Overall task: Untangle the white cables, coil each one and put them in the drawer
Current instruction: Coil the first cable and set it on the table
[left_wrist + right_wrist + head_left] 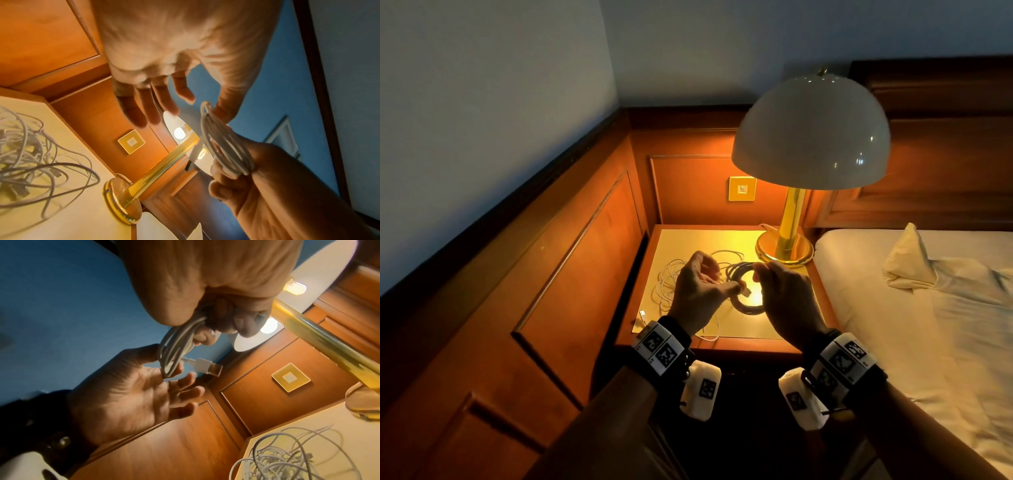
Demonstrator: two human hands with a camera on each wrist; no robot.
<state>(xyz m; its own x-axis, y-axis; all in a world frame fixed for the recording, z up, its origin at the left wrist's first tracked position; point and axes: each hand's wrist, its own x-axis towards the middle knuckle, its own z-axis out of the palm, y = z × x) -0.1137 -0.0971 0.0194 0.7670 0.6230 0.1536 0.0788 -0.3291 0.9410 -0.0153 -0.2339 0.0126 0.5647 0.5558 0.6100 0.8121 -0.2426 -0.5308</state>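
Head view: a coiled cable hangs in the air in front of the lamp's brass base, a little to its left. The right hand grips it, fingers curled tight round the bundled loops. In this light the coil looks dark. The right wrist view shows the same coil as several pale loops running out of the closed fist, with a white USB plug sticking out sideways from the lower end of the bundle.

The left hand is just beside the coil, on the side away from the lamp. Its fingers are spread and loose, palm open. In the left wrist view the thumb lies against the top of the loops, while the other fingers stand apart from them and hold nothing.

Under the hands, to the left of the lamp base, a loose tangle of white cables lies on the nightstand top. Strands cross one another in wide loops. One stray plug end lies toward the front corner farthest from the lamp.

Behind the lamp stem and to its left, a square switch plate is set into the wood panelling. To the lamp's right is a bed with pale sheets and a pillow.
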